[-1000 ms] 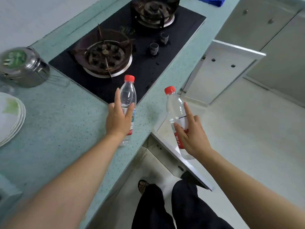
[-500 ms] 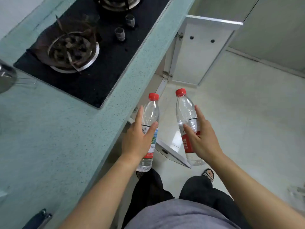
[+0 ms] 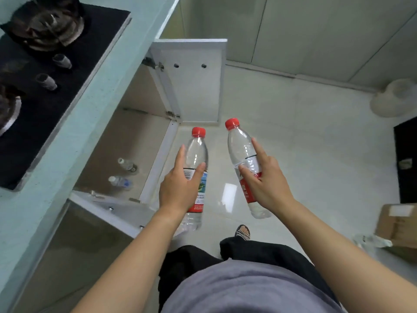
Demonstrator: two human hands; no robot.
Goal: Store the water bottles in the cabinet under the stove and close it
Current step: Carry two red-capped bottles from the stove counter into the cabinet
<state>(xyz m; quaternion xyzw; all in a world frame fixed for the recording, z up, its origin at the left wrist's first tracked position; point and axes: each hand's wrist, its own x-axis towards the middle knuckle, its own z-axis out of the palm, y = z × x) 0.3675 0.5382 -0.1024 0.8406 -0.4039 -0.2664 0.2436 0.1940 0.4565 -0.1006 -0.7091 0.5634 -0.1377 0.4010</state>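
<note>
My left hand (image 3: 178, 190) grips a clear red-capped water bottle (image 3: 196, 154) upright over the floor, just outside the open cabinet (image 3: 126, 141) under the stove (image 3: 45, 71). My right hand (image 3: 266, 184) holds a second red-capped bottle (image 3: 241, 145), tilted slightly left, further right over the floor. Two small bottles (image 3: 121, 181) stand inside the cabinet on its floor. Both cabinet doors are swung open: the far door (image 3: 194, 86) and the near door (image 3: 117, 211) just left of my left forearm.
The teal countertop (image 3: 74, 123) overhangs the cabinet on the left. White floor tiles (image 3: 304, 143) spread to the right. A cardboard box (image 3: 399, 229) and crumpled plastic lie at the right edge, a dark object (image 3: 406, 163) stands beside them, and a white round thing (image 3: 394, 98) sits further back.
Both hands have carried their bottles off the counter edge and down toward the floor in front of the cabinet. The view has tilted down, revealing the cabinet interior and the bottles inside.
</note>
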